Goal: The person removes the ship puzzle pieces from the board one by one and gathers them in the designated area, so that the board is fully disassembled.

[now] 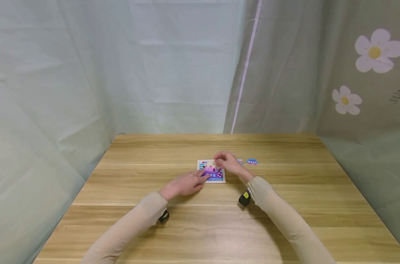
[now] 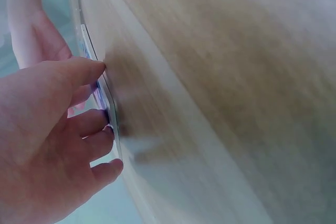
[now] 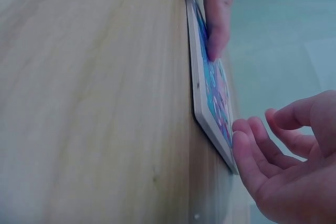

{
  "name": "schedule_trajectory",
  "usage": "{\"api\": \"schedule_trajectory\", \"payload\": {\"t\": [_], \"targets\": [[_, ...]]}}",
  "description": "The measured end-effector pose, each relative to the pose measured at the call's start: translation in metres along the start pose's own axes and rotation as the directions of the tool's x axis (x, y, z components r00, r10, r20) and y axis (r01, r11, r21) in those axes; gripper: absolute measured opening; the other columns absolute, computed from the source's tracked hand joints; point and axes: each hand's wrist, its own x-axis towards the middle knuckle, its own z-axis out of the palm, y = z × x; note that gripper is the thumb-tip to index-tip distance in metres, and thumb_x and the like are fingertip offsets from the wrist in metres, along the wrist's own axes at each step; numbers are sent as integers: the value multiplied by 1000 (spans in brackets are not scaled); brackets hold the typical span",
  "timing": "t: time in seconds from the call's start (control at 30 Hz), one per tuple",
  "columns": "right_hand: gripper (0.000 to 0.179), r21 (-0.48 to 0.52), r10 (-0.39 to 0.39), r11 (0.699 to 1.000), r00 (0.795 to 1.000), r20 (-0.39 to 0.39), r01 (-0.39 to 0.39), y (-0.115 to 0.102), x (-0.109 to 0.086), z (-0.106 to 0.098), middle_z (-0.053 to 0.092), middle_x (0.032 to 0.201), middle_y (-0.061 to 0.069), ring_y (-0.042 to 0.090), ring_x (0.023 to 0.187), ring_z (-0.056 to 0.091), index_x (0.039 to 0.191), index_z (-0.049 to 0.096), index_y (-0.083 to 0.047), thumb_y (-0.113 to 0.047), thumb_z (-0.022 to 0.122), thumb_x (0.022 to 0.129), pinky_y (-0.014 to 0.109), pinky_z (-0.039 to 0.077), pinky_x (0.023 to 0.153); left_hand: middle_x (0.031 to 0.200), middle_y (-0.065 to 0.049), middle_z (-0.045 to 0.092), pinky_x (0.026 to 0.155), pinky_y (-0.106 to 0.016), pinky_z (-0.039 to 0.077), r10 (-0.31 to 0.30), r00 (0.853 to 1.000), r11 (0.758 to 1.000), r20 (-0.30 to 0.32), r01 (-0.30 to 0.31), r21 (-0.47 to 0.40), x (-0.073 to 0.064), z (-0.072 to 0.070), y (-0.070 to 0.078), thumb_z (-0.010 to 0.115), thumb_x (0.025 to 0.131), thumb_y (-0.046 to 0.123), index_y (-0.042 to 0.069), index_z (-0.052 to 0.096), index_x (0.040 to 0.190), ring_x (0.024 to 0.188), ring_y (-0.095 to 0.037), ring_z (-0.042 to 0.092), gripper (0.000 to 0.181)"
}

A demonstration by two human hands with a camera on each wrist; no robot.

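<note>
A small jigsaw puzzle (image 1: 215, 175) with a purple and pink ship lies in a pale frame (image 1: 225, 181) near the table's middle. My left hand (image 1: 188, 182) rests on its lower left, fingers spread over the picture; the left wrist view has the thumb (image 2: 89, 70) beside the frame's edge. Over the upper right part hovers my right hand (image 1: 229, 162). Its fingers (image 3: 262, 148) bend loosely, thumb apart, with nothing visible between them. A blue and pink puzzle piece (image 1: 252, 161) lies right of the frame. Another colourful piece (image 1: 240, 161) shows partly behind the right hand.
The wood-grain table (image 1: 147, 157) runs back to a pale curtain (image 1: 173, 73). A grey curtain with white flowers (image 1: 380, 51) hangs on the right. Dark wrist-worn devices (image 1: 244, 198) sit under both forearms, close over the tabletop.
</note>
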Motion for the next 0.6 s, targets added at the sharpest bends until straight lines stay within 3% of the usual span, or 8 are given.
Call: {"api": "schedule_trajectory", "payload": {"t": [0.23,0.47,0.6], "targets": [[23,8,25,1000,1000,14,-25,-6,4,6,64,107,18,23,92,64,116,60,3,-7,50,98,29,57,81,157,-15,28,114,-49,34,-38,999,999,11,38,4,3,-1,4,47,102,30,16,32,151,140,-37,37,53],[25,16,11,1000,1000,21,-11,-8,8,9,63,106,21,23,89,63,118,58,6,-4,49,97,26,56,76,152,-20,36,113,-50,36,-53,998,998,-33,54,44,6,-3,11,50,100,34,11,39,148,137,-40,41,54],[25,-39,25,999,1000,17,-25,-5,12,12,65,105,16,19,85,61,118,61,1,-8,50,98,24,53,71,152,-21,36,112,-50,37,-66,997,997,-33,67,45,5,-2,13,50,100,34,11,39,148,137,-39,41,54]]}}
